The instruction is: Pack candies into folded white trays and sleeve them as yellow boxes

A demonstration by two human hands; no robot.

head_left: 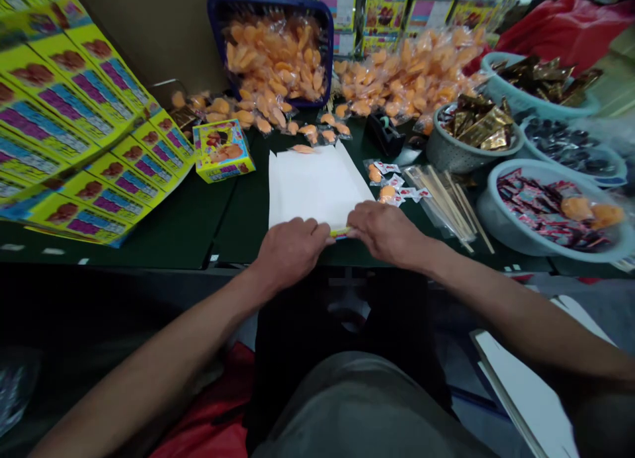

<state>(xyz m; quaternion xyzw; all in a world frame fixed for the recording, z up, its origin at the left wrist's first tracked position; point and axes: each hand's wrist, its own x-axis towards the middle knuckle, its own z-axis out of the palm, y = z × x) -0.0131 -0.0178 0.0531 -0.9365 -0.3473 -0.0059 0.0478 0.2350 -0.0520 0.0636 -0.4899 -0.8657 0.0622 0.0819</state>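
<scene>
White paper [317,183] lies flat on the green counter [238,226]. Left hand [290,249] and right hand [387,233] sit close together, fingers curled on its near edge beside a yellow strip [340,232]. Orange candy [302,149] touches its far edge.

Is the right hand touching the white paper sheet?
Touching. The head view shows the right hand resting on the lower corner of the white paper sheet.

The person wears a grey shirt [362,405] and black trousers [342,339]; the left hand [290,253], the right hand [387,234] and both forearms [149,365] are bare.
</scene>
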